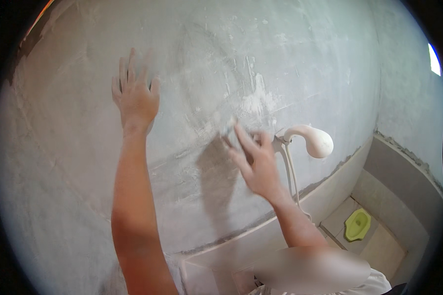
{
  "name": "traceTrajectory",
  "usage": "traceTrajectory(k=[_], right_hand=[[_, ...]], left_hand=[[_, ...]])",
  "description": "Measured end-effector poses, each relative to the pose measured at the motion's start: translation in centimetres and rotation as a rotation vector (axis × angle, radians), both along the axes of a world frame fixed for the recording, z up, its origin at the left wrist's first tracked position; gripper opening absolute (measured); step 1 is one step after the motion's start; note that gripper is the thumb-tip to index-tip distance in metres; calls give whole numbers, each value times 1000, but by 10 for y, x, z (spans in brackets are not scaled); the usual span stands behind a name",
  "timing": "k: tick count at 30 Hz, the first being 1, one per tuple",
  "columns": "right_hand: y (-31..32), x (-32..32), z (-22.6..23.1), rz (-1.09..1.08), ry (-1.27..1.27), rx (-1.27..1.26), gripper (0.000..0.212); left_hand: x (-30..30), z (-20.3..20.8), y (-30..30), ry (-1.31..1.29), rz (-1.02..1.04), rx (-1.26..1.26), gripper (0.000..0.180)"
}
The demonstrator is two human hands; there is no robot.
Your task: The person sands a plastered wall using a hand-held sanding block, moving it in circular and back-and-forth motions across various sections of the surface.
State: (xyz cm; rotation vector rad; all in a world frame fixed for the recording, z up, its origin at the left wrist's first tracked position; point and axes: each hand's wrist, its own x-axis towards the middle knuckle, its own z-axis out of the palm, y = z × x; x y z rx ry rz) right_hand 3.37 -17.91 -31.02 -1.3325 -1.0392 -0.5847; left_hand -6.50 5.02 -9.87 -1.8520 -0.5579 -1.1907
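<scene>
My left hand [138,101] lies spread against a grey plastered wall [182,64], fingers pointing up and holding nothing. Lower and to the right, my right hand [256,164] is bent close to the wall, with its fingers blurred by motion. A small pale piece [229,127], slightly bluish, shows at its fingertips; its kind is too smeared to make out. White plaster smears [259,98] mark the wall just above that hand. Its shadow falls on the wall below.
A white shower head [317,141] on a bracket sticks out right beside my right hand, its pale hose [293,172] hanging down. A tiled ledge [275,223] runs along the wall's foot. A yellow-green squat toilet [357,224] is set in the tiled floor at lower right.
</scene>
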Motion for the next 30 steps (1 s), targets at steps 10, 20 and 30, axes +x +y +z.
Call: traceTrajectory(k=[10,20,30], right_hand=[[54,96,22,-306,-107,-1,49],[88,44,-8,-76,-382,-178,50],[90,29,32,-198,90,-19,53]], left_hand=[[21,-23,-10,-163,18,-11,70],[19,-31,11,-161,-22,85,72],[26,-35,20,-183,-154,140,65]])
